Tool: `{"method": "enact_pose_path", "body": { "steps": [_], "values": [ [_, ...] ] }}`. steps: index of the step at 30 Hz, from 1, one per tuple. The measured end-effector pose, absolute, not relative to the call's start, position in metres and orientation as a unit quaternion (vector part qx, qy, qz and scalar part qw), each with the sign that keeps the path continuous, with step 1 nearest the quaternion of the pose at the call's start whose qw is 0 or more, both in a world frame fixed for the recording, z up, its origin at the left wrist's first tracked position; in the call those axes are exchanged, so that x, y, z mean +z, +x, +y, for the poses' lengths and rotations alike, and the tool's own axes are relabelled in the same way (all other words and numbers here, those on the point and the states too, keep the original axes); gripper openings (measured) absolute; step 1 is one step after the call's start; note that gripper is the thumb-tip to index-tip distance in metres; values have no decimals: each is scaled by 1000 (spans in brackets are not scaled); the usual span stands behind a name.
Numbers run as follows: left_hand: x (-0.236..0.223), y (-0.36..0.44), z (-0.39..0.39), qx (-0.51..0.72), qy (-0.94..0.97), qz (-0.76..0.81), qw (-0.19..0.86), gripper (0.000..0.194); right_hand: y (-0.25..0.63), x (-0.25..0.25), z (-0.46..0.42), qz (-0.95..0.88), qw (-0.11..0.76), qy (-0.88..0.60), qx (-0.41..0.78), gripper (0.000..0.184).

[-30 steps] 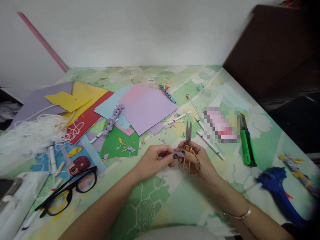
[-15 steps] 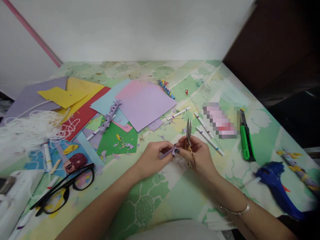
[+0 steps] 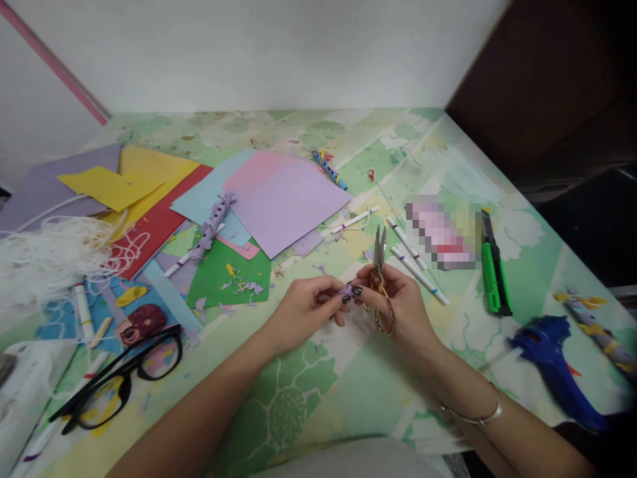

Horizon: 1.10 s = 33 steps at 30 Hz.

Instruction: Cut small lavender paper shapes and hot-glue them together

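My left hand [image 3: 311,312] pinches a small piece of purple paper [image 3: 347,290] between thumb and fingers. My right hand [image 3: 398,305] meets it fingertip to fingertip, its thumb touching the same piece. Hooked in the right hand is a pair of scissors [image 3: 379,252] with gold handles, blades pointing up and away, slightly apart. Most of the purple piece is hidden by the fingers. Beyond the hands lies a large lilac sheet [image 3: 293,206], and to its left a purple paper-wrapped stick [image 3: 213,226] with dark spots.
Several white markers [image 3: 421,275] lie right of the scissors, near a green utility knife [image 3: 494,279] and a blue glue gun [image 3: 552,365]. At left are black-framed glasses [image 3: 132,378], tangled white cord [image 3: 70,255], a red sheet [image 3: 159,229] and a green sheet with scraps [image 3: 204,285].
The purple piece, which stuck out as a strip from my left hand, is now mostly covered by my fingertips. The scissors have tilted slightly. The view has shifted a little.
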<state>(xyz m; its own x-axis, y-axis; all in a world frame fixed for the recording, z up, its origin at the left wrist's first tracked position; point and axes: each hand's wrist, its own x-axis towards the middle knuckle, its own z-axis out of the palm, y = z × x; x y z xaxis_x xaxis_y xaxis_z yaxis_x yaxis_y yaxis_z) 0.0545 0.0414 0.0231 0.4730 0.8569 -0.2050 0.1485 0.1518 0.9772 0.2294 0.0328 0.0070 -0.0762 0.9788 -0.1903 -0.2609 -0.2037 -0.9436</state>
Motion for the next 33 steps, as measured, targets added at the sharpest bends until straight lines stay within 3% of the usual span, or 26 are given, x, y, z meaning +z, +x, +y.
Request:
{"method": "enact_pose_path", "body": {
  "steps": [11,33],
  "values": [
    [27,56,41,304,565,466,610,6,231,8,29,-407,491,-452,624,28],
    [23,55,40,282,680,518,435,20,226,9,32,-413,481,-474,611,27]
  ]
}}
